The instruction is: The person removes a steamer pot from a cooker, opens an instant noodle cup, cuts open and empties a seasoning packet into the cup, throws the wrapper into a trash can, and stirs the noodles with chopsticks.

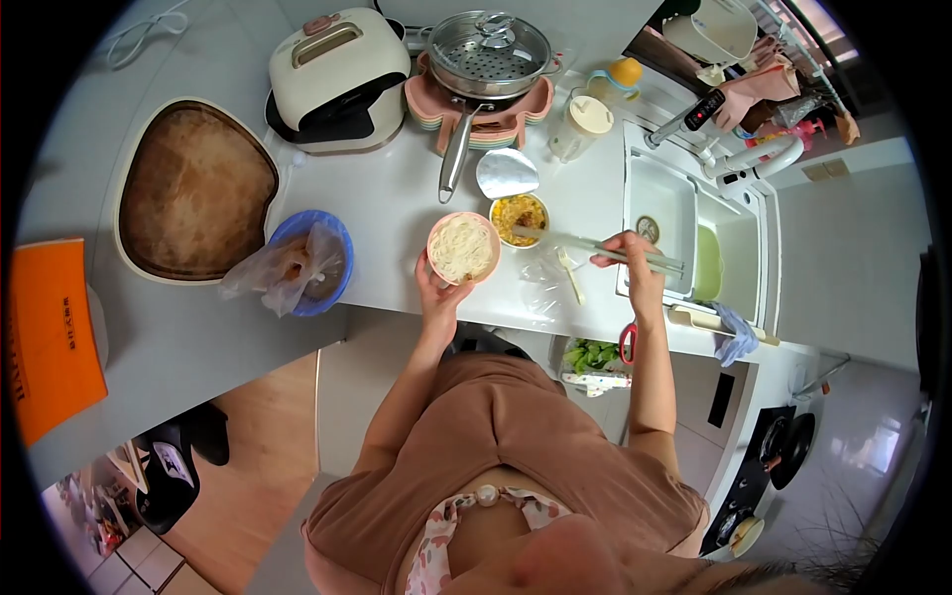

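Observation:
My left hand [439, 297] is closed on the lower rim of a pink bowl [432, 238] heaped with pale noodles [462, 248], a small brown bit near their lower edge. In my right hand [631, 260] are greenish chopsticks [575, 241]. Their tips reach into a round container of yellow and brown food [519, 214], just right of the bowl. A peeled-back silvery lid [507, 174] stands up behind that container. Below the chopsticks lie a small pale fork [571, 276] and a clear plastic wrapper [540, 285].
Behind are a lidded steamer pan [490, 59], its handle pointing towards me, a cream appliance [339, 74] and a lidded jug [583, 129]. The sink [659, 193] is right. Left stand a blue basin [342, 260] with a plastic bag and a brown board [198, 188]. Greens [593, 354] sit below the counter edge.

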A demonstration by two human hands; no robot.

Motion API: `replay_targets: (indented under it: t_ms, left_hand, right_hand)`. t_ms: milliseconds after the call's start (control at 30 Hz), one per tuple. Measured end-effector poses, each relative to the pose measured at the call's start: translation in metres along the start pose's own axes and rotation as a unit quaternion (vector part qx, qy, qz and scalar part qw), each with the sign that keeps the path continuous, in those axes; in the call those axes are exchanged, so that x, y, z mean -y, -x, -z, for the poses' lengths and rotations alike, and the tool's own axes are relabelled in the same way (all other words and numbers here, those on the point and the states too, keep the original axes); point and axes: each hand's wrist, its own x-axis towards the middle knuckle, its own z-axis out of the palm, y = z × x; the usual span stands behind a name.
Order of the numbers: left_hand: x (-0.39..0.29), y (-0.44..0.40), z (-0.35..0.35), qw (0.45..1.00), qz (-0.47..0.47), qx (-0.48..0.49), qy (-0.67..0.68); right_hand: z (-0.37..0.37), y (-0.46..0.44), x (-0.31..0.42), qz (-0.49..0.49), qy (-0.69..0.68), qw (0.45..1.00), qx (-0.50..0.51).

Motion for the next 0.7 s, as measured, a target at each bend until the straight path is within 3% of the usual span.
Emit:
replay_targets:
  t_ms: [267, 700]
  left_hand:
    - [-0.007, 0.004, -0.008, 1.000, -0.010, 0.018, 0.004]
    - [-0.008, 0.007, -0.008, 1.000, -0.014, 0.026, 0.011]
  right_hand:
    - [-0.038, 0.012, 0.002, -0.071, 0.020, 0.991, 0.112]
    - [-0.052, 0.013, -0.011, -0.109, -0.010, 0.989, 0.101]
